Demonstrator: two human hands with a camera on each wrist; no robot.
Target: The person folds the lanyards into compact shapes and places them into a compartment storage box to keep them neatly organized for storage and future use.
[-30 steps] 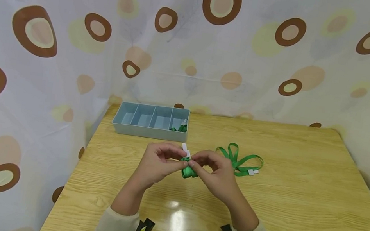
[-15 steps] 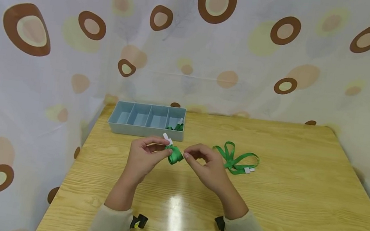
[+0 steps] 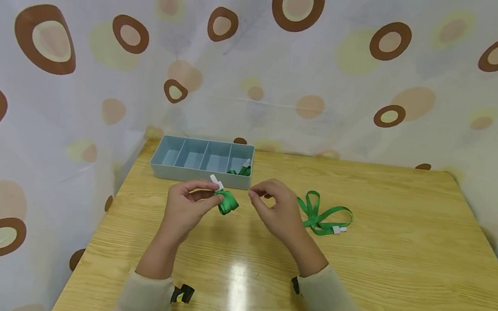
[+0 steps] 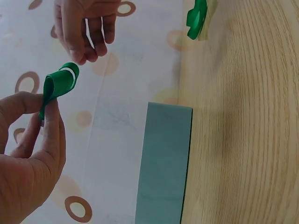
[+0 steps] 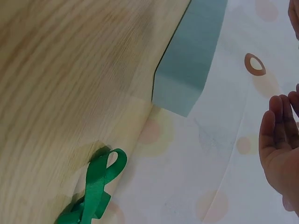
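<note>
1. We have the folded bundle of flat green ribbon (image 3: 229, 203) pinched between the thumb and fingers of our left hand (image 3: 183, 205), raised above the wooden table (image 3: 403, 283). Its narrow white end piece (image 3: 216, 182) points far and left.
2. Our right hand (image 3: 278, 214) is just to the right, apart from the bundle, fingers loosely bent; we see nothing held in it.
3. We should pinch across every layer, close to the white piece, since the folds would probably spring loose under a slack grip.
4. The right-hand loops bulge freely, so we would do well to tuck them in with our right fingertips if they spread.
5. We ought to lift the bundle well clear of the pale blue-grey, four-compartment rectangular tray (image 3: 198, 177) on the far left; its rightmost compartment contains more green ribbon (image 3: 243, 170).
6. Our right wrist should avoid the loosely looped green ribbon (image 3: 314, 220) lying on the right, which could easily snag.
</note>
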